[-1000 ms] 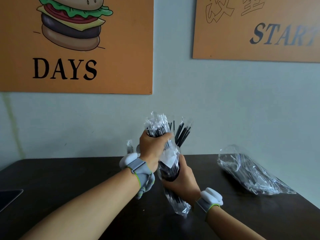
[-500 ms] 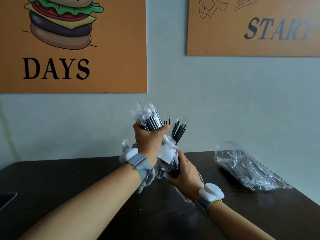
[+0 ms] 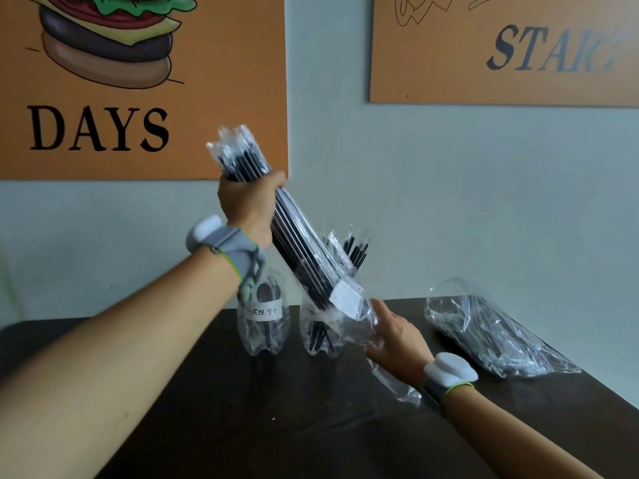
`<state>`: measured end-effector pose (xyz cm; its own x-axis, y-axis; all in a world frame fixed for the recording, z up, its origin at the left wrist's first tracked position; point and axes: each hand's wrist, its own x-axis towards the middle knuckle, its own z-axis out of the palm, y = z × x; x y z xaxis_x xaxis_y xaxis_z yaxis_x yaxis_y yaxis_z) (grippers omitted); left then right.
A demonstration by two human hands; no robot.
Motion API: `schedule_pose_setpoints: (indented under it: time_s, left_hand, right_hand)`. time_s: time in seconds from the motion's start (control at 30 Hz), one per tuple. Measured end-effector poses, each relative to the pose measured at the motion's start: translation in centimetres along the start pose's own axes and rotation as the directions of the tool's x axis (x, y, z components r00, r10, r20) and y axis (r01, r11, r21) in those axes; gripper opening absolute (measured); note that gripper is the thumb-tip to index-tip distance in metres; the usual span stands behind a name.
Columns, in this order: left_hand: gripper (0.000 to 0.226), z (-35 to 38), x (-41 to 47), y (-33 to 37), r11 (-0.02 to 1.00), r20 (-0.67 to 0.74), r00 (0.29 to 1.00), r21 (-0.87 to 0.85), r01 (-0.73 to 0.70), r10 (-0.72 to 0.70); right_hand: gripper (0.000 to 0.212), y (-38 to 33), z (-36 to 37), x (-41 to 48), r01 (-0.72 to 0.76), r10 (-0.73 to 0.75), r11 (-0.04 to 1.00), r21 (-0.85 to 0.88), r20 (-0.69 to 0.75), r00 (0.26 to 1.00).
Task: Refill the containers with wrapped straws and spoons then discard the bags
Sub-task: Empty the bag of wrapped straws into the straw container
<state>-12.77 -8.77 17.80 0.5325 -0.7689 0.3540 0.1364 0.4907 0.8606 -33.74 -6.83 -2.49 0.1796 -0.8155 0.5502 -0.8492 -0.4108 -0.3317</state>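
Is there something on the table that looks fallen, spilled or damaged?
Nothing stands out. Both clear containers stand upright. The left hand holds the bundle of wrapped straws tilted, its lower end in the bag gripped by the right hand. Another bag lies flat.

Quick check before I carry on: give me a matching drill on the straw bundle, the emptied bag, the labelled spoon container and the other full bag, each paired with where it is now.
Things:
1. straw bundle
2. emptied bag
3. spoon container
4. full bag

Places:
A. lying on the table, far right
B. held tilted in the left hand
C. standing on the table under the left wrist
D. in the right hand grip, trailing toward the table

Pairs: 1-B, 2-D, 3-C, 4-A
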Motion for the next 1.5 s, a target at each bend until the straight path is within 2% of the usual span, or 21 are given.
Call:
schedule_pose_setpoints:
  time_s: [0.1, 0.2, 0.3, 0.4, 0.47, 0.53, 0.6, 0.7, 0.77, 0.87, 0.93, 0.97, 1.07, 1.2, 1.33, 1.43, 1.5]
  left_hand:
    - [0.036, -0.1, 2.1, 2.1, 0.990, -0.043, 0.990, -0.015, -0.137, 0.136]
    - [0.037, 0.3, 3.5, 3.5, 0.967, -0.072, 0.964, 0.004, -0.255, 0.255]
    - [0.038, 1.2, 4.5, 3.6, 0.959, -0.055, 0.957, 0.013, -0.283, 0.284]
    - [0.036, 2.4, 4.9, 2.4, 0.967, -0.029, 0.967, 0.011, -0.254, 0.254]
    - [0.036, 3.2, 5.1, 1.4, 0.973, -0.031, 0.973, 0.014, -0.229, 0.229]
    - [0.035, 3.9, 5.2, 0.5, 0.979, -0.027, 0.978, 0.003, -0.204, 0.204]
    - [0.036, 4.6, 5.4, -0.4, 0.983, -0.026, 0.983, -0.013, -0.184, 0.183]
    - [0.035, 5.5, 5.4, -1.5, 0.984, 0.001, 0.984, 0.001, -0.178, 0.178]
    - [0.034, 5.9, 5.2, -2.5, 0.985, 0.032, 0.985, 0.021, -0.170, 0.169]
    - [0.034, 6.1, 4.9, -4.0, 0.982, 0.076, 0.984, 0.083, -0.170, 0.163]
    - [0.035, 6.2, 4.6, -5.0, 0.973, 0.116, 0.978, 0.138, -0.187, 0.172]
    - [0.036, 6.3, 4.4, -5.5, 0.967, 0.137, 0.975, 0.161, -0.197, 0.175]
    - [0.036, 6.5, 3.6, -7.0, 0.952, 0.206, 0.964, 0.217, -0.213, 0.169]
    - [0.038, 6.9, 2.6, -8.4, 0.930, 0.322, 0.935, 0.276, -0.242, 0.148]
    - [0.040, 6.9, 1.9, -9.3, 0.903, 0.389, 0.913, 0.337, -0.267, 0.124]
    - [0.039, 6.8, 1.8, -9.8, 0.900, 0.378, 0.920, 0.359, -0.247, 0.102]
    - [0.039, 6.5, 1.9, -10.1, 0.902, 0.364, 0.928, 0.368, -0.224, 0.082]
  right_hand:
    - [0.067, 2.2, -1.2, 0.2, -0.029, 0.055, 0.984, -0.178, 0.146, 0.988]
    - [0.084, 3.4, -2.2, 0.9, 0.081, 0.053, 0.929, -0.361, 0.345, 0.937]
    - [0.110, 3.7, -2.7, 1.7, 0.135, 0.094, 0.909, -0.394, 0.511, 0.855]
    - [0.119, 3.2, -3.0, 2.8, 0.130, 0.087, 0.939, -0.320, 0.585, 0.807]
    - [0.117, 2.3, -3.3, 3.7, 0.011, 0.076, 0.989, -0.146, 0.573, 0.816]
    - [0.113, 1.5, -3.3, 4.4, -0.080, 0.057, 0.997, 0.020, 0.533, 0.844]
    - [0.103, 0.8, -2.8, 4.5, -0.071, 0.024, 0.995, 0.067, 0.538, 0.843]
    - [0.074, 0.5, -1.3, 4.1, -0.071, 0.016, 0.995, 0.072, 0.580, 0.815]
    - [0.068, 0.5, -0.7, 4.0, -0.102, 0.040, 0.991, 0.088, 0.530, 0.847]
    - [0.081, 0.6, -0.4, 4.5, -0.209, 0.167, 0.970, 0.127, 0.279, 0.946]
    - [0.094, 0.6, -0.4, 5.4, -0.282, 0.254, 0.923, 0.261, 0.139, 0.957]
    - [0.104, 0.5, -0.4, 6.0, -0.312, 0.284, 0.882, 0.353, 0.132, 0.950]
    - [0.118, 0.2, -0.6, 8.0, -0.374, 0.315, 0.759, 0.533, 0.202, 0.927]
    - [0.122, -0.3, -0.2, 9.8, -0.431, 0.316, 0.693, 0.578, 0.294, 0.902]
    - [0.137, -0.7, 0.7, 10.5, -0.503, 0.332, 0.623, 0.599, 0.379, 0.864]
    - [0.135, -0.8, 1.3, 10.4, -0.501, 0.313, 0.595, 0.629, 0.393, 0.865]
    - [0.125, -0.8, 1.6, 10.2, -0.478, 0.263, 0.580, 0.660, 0.404, 0.876]
